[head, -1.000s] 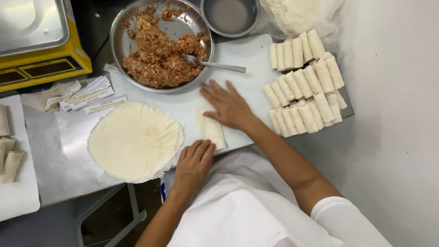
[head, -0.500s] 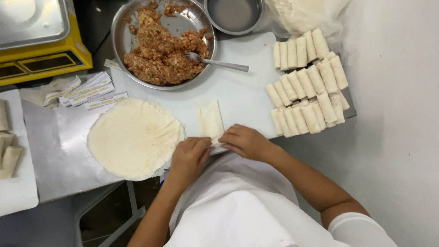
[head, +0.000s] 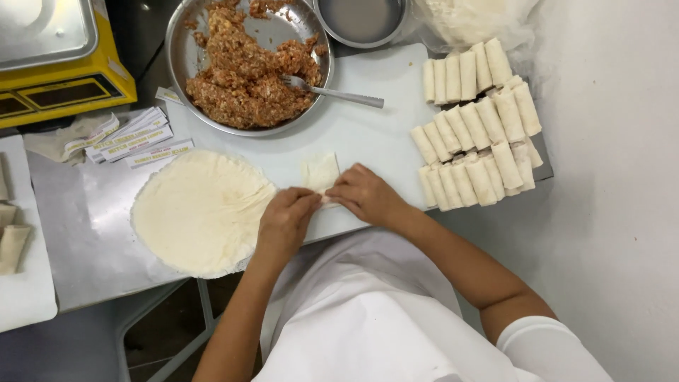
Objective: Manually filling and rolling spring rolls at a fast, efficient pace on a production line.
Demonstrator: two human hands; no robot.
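Observation:
A pale, partly rolled wrapper (head: 320, 172) lies on the white cutting board (head: 368, 134). My left hand (head: 286, 219) and my right hand (head: 364, 194) both grip its near end, fingers curled over the rolled part. To the left, a round stack of thin wrappers (head: 201, 212) rests on the metal table. A steel bowl of reddish minced filling (head: 244, 67) with a fork (head: 332, 92) in it stands at the far side of the board.
Several finished rolls (head: 477, 124) are lined up at the board's right end. A smaller steel bowl (head: 361, 21) and a bag of wrappers (head: 474, 18) sit behind. A yellow scale (head: 60, 60), paper labels (head: 131, 138) and a white tray with rolls (head: 18, 240) lie left.
My right hand came back from the board to the wrapper's near end, and both hands closed on it. The wrapper is now shorter, rolled partway from the near side.

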